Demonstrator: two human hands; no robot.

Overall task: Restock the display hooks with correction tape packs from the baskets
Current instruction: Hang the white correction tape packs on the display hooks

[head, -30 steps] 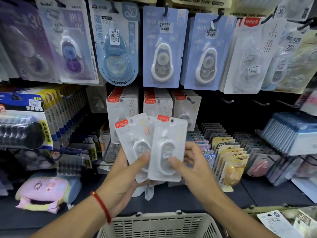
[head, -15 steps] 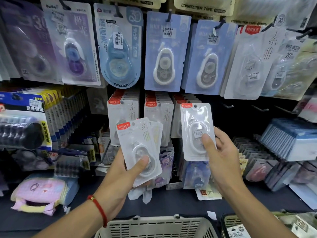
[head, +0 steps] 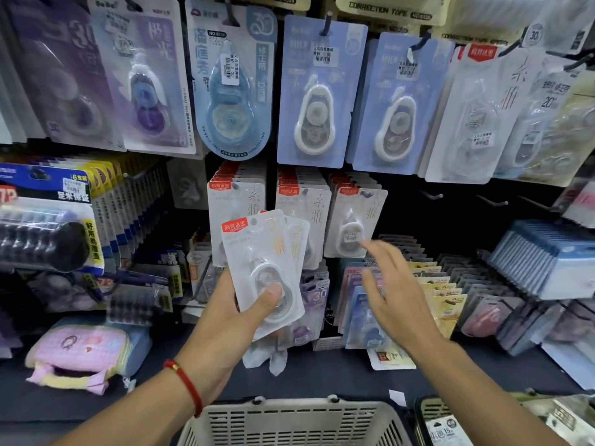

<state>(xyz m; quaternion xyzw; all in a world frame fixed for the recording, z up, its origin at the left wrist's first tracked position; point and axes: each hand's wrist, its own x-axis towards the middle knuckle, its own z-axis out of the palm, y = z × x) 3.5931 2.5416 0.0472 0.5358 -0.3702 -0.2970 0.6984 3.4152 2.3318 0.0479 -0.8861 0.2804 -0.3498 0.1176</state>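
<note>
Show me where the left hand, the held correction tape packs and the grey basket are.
left hand (head: 225, 320): head view, back of hand.
held correction tape packs (head: 260, 252): head view, front pack's face.
grey basket (head: 289, 405): head view, far rim.

Left hand (head: 225, 320) gripping — right hand (head: 394, 294) spread

Dim, cool light from above leaves the dark shelf (head: 322, 371) below in shadow. Soft glare whitens the plastic of the hanging packs (head: 476, 114) toward the upper right corner. The right hand (head: 391, 291) is motion-blurred. Wide-angle distortion bends and softens the frame edges.
</note>
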